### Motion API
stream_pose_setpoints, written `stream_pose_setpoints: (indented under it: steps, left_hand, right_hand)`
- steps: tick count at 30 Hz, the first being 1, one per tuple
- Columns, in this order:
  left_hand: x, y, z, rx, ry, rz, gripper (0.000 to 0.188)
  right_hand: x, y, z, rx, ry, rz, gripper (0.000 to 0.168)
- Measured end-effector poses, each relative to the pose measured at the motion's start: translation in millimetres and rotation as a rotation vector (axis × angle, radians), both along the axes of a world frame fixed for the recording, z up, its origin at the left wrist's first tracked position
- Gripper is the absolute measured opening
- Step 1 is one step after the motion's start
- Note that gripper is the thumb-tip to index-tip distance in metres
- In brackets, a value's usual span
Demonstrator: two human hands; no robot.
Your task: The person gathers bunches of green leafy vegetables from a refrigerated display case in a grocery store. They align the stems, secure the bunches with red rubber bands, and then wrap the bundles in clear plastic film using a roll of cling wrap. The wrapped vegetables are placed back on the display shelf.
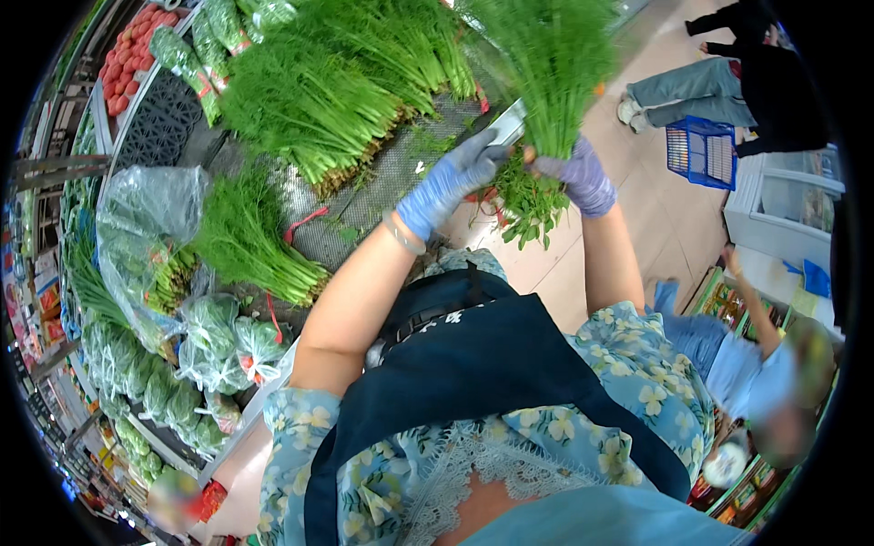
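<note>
My right hand [580, 176], in a bluish-purple glove, is closed around the stems of a bunch of feathery green herbs [553, 61], likely dill or fennel, whose leafy tops are blurred. My left hand [456, 179], in a blue glove, is beside the bunch with its fingers partly extended; whether it holds anything is unclear. Leafy greens [536, 205] hang below my right hand. On the dark mesh mat [321, 239] to the left lie a large pile of the feathery herbs [307, 102] and a smaller bunch [252, 239], with a red tie [305, 223] near it.
Left on the produce stand are a clear plastic bag [147, 211], bagged greens [212, 324], wrapped greens [184, 65] and reddish-orange produce [128, 65]. A person in dark clothes [782, 95] is near a blue shopping basket [701, 151] at upper right. Another person [741, 375] is at lower right by shelves.
</note>
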State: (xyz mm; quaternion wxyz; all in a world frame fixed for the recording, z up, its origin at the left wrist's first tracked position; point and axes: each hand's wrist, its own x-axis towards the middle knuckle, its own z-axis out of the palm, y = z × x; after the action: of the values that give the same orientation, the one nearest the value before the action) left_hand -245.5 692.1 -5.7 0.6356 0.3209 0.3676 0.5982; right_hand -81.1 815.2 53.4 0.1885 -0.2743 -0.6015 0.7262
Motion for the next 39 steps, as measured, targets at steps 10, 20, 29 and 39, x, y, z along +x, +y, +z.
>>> stream_pose_setpoints:
  steps: [10, 20, 29, 39]
  left_hand:
    - [-52.0, -14.8, 0.9, -0.024, -0.886, 0.346, 0.071]
    - [-56.4, -32.2, 9.1, 0.030, -0.786, 0.719, 0.046]
    - [-86.8, -55.9, -19.0, -0.108, -0.969, 0.892, 0.046]
    - [-101.2, -65.9, -3.5, -0.053, -0.942, 0.949, 0.052]
  right_hand:
    - [-55.8, -40.0, -54.5, -0.098, -0.121, 0.271, 0.057]
    - [-102.2, -84.2, -37.1, 0.842, -0.125, -0.020, 0.015]
    - [-85.2, -75.3, -50.2, -0.181, 0.020, -0.028, 0.019]
    - [-58.8, -42.7, -36.5, 1.038, -0.248, 0.080, 0.043]
